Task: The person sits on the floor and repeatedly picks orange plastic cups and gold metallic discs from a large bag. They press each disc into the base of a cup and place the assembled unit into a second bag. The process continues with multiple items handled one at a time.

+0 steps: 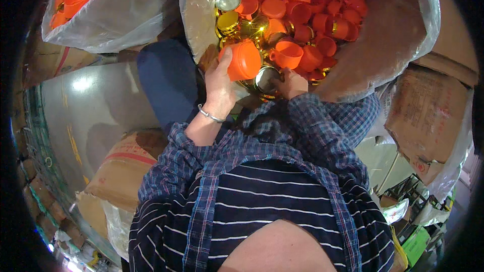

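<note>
My left hand (pixel 220 84) is closed round an orange plastic cup (pixel 246 60), tilted, with its smooth round end toward the right. Close beside it, my right hand (pixel 294 84) has its fingers curled at the rim of a round, shiny metal lid (pixel 265 78); its fingertips are partly in shadow. Just above my right hand lies an orange mug (pixel 287 54) with a handle, its mouth facing up. Gold-coloured lids (pixel 228 21) and a silver lid (pixel 228 1) lie heaped behind my left hand.
A large plastic-lined bag (pixel 403 45) in front of me holds many orange mugs (pixel 325 2). Another lined bag (pixel 116 22) of orange pieces stands at the far left. Cardboard boxes flank me, one at the left (pixel 123 171) and one at the right (pixel 428 116).
</note>
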Action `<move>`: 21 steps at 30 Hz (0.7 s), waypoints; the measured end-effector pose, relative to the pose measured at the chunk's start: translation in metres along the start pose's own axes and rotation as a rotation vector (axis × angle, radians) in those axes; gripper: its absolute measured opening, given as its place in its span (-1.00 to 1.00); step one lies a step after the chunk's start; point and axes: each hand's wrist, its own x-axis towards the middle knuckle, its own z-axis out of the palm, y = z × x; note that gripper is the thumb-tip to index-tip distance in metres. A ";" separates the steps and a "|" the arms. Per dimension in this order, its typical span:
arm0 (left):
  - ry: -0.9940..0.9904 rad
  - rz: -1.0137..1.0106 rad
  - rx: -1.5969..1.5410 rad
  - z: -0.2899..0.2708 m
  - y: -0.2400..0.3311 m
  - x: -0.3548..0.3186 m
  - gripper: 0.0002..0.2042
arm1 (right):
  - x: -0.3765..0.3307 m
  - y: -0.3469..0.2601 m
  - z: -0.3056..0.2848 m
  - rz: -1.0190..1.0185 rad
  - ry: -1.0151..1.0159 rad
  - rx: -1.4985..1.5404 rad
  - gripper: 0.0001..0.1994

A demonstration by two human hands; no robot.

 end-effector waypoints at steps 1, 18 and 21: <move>-0.006 -0.008 0.000 -0.001 -0.001 0.000 -0.66 | 0.000 0.000 0.005 0.006 0.027 0.052 -0.57; -0.224 -0.095 -0.093 0.022 0.013 -0.062 -0.68 | -0.093 -0.082 -0.088 -0.587 0.680 0.635 -0.51; -0.249 -0.201 -0.164 0.026 0.018 -0.073 -0.68 | -0.090 -0.083 -0.088 -0.708 0.706 0.699 -0.44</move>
